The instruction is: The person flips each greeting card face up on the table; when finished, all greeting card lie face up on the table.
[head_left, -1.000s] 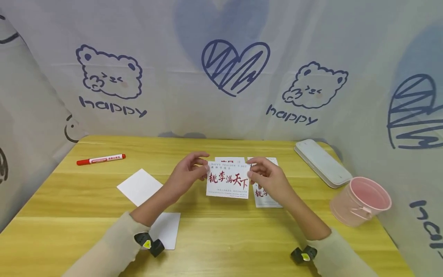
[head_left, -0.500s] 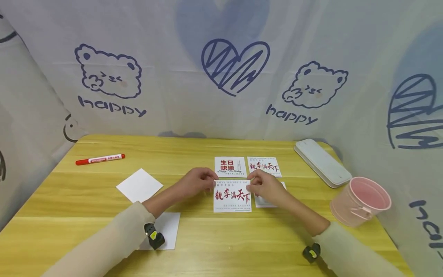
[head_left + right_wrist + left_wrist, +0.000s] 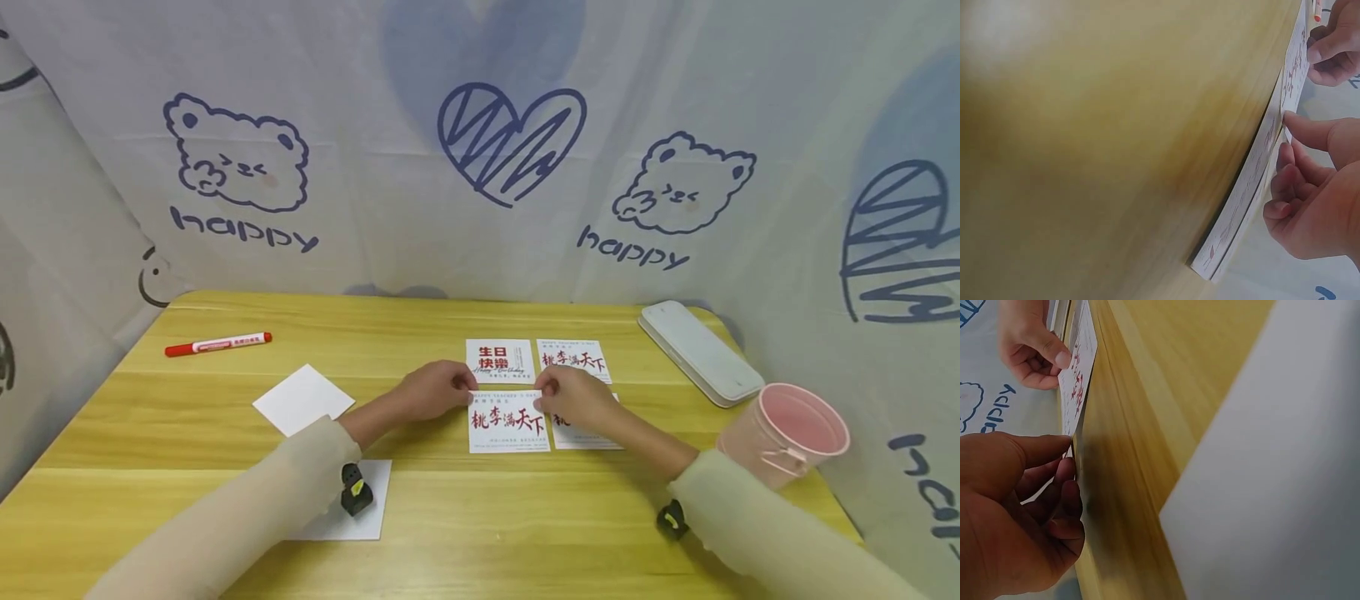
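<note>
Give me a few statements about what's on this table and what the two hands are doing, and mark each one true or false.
1. Both hands hold the same printed card, the left hand at its upper left corner, the right hand at its upper right. True.
2. The red marker lies beside the pink bucket. False: the marker is at the table's far left; the pink bucket is at the right edge.
3. Two other printed cards lie side by side behind the held one. True.
4. The white case stands upright. False: it lies flat.
5. The blank white sheets lie right of the cards. False: they lie left.
</note>
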Demonstrator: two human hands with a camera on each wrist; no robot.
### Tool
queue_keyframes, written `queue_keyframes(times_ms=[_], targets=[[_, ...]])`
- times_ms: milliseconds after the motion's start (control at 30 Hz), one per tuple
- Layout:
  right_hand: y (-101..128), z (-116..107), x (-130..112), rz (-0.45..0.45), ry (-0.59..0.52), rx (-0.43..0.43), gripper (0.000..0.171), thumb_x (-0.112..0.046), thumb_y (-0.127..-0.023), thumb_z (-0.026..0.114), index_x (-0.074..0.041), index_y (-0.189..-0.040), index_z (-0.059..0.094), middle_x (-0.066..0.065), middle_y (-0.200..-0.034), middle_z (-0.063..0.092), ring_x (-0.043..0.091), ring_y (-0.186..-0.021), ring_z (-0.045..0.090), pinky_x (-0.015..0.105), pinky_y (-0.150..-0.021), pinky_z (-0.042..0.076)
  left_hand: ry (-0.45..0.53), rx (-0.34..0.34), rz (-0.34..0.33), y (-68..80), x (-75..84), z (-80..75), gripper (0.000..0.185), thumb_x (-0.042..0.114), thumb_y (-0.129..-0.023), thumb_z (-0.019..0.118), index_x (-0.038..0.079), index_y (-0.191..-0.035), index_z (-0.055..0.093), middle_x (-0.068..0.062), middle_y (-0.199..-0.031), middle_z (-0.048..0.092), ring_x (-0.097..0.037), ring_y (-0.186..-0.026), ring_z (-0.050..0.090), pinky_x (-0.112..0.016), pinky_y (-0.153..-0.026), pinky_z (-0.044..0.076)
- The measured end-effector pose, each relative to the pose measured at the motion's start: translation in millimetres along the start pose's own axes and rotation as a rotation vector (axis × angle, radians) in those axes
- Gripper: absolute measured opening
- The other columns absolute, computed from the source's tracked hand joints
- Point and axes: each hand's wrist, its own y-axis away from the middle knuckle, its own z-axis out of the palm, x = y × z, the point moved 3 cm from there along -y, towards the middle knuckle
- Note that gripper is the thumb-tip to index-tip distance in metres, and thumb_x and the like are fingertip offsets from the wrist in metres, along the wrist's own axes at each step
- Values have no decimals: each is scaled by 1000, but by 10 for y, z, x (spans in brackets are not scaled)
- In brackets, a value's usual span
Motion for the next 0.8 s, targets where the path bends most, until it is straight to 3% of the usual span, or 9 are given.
queue_keyframes(times_ms=[333,500,633,800], targets=[[-28,-5,-10,1,76,-6,22,-23,-90,76,-11,-107,69,-3,-83,61,13,-70,52,29,-65,43,-128,-8,-11,-17,45,-12,11,19,-95,69,17,-105,72,3,-104,68,-13,-89,57,-35,-85,48],[-40,-36,-87,-16,52,23,23,-26,-93,72,-12,-110,69,-2,-84,60,13,-63,52,29,-58,43,-97,15,-32,113,-8,-246,20,19,-96,64,15,-114,71,0,-108,69,-17,-94,59,-39,-88,49],[-101,8,-314,-65,-14,34,23,-28,-96,68,-13,-114,69,-3,-88,62,14,-61,53,31,-56,44,-17,35,-51,352,-258,-588,27,17,-100,59,9,-124,67,-8,-117,67,-20,-93,60,-39,-83,51],[-237,246,-791,-136,-105,-44,21,-31,-97,66,-17,-112,69,-7,-95,65,11,-76,59,29,-64,48,18,34,-81,746,-775,-977,33,16,-102,58,3,-131,61,-20,-128,62,-26,-95,61,-36,-76,52]])
